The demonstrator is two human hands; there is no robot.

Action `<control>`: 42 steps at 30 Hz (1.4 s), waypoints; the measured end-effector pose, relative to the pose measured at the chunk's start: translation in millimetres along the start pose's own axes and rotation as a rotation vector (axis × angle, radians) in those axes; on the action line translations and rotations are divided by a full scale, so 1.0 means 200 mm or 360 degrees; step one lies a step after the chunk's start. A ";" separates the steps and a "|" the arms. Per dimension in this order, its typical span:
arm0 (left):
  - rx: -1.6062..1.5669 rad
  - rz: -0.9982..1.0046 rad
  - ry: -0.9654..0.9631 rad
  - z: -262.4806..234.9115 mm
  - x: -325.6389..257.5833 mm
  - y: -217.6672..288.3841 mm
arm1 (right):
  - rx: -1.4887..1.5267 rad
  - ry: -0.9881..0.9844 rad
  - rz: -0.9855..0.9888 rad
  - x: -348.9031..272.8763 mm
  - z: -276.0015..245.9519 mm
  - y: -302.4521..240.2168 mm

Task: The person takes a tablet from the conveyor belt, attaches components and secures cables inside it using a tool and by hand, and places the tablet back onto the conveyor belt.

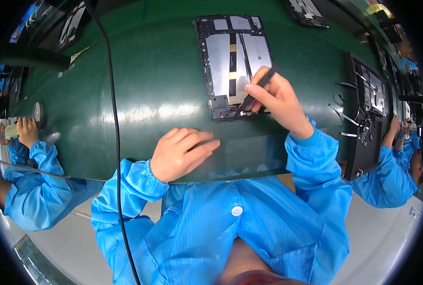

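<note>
A tablet (pixel 218 61) with its back off lies on the green table, its silver inner plate, black frame and ribbon cables bare. Over its near right corner is my right hand (pixel 280 99), closed in a pinch around a slim black tool (pixel 262 81) that tapers like tweezers. The tool slants down to the tablet's near edge, where small circuit parts show; whether its tip touches them I cannot tell. My left hand (pixel 180 153) is at the table's near edge, apart from the tablet, fingers loosely bent, thumb apart, with nothing in it.
A black cable (pixel 114 104) hangs down across the left side. At right stands a black tray (pixel 363 142) with device parts and loose cables. Another opened device (pixel 309 13) lies at the far right. Co-workers in blue sleeves (pixel 45 161) sit on both sides.
</note>
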State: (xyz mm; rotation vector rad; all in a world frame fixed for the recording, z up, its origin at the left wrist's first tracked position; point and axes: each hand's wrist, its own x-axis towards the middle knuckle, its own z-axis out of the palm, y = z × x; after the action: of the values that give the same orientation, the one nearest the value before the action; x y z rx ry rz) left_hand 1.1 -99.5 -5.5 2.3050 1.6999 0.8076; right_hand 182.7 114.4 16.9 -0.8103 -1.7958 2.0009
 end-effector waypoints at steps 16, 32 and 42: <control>0.0107 0.0014 0.0263 0.06 0.16 -0.13 | -0.0249 -0.0288 0.0241 0.17 0.00 0.02; 0.0133 0.0006 0.0263 0.07 0.15 -0.12 | -0.0325 -0.0274 0.0282 0.16 0.01 0.02; 0.0439 0.0111 0.0081 0.05 0.15 -0.10 | -0.0232 -0.0195 0.0222 0.13 0.02 0.02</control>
State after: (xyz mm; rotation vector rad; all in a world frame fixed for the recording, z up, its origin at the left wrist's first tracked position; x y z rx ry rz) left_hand -3.3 -63.7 -13.0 2.5548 1.8659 0.6868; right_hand 161.2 125.9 9.1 -0.8961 -2.0253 2.0651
